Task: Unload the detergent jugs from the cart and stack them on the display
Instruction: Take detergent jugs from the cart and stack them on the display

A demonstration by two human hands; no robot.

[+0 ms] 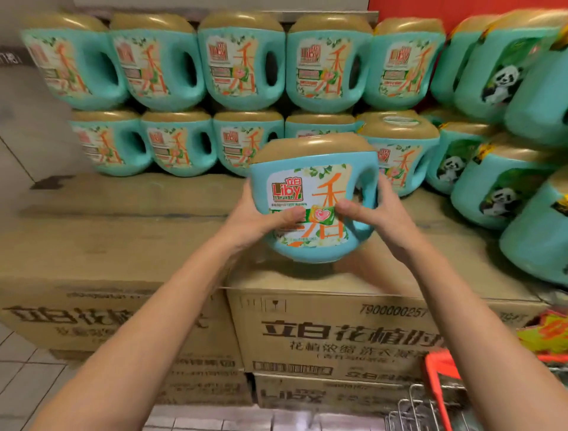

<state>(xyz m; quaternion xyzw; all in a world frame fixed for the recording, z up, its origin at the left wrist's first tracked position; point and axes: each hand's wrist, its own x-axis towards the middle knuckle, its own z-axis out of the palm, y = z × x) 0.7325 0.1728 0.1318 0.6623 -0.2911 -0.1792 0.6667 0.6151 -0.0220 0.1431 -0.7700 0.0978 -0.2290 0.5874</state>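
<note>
teal jug [313, 200], gold cap, Liby label

Bare cardboard box tops [123, 200] lay open in front of the two-tier wall of teal Liby jugs [242, 61], widest on the left. Panda-label jugs [498, 190] crowded the right, jutting forward. One lone jug [399, 144] stood just behind the held jug [307, 184]. The shopping cart [436, 378] blocked the lower right corner.

White tiled floor [27, 378] with dark grout lines, lower left, running under the stack. Red wall panel [430, 7] top right. Pale board [215, 3] along the top edge. Flat, even indoor light, soft shadows.
</note>
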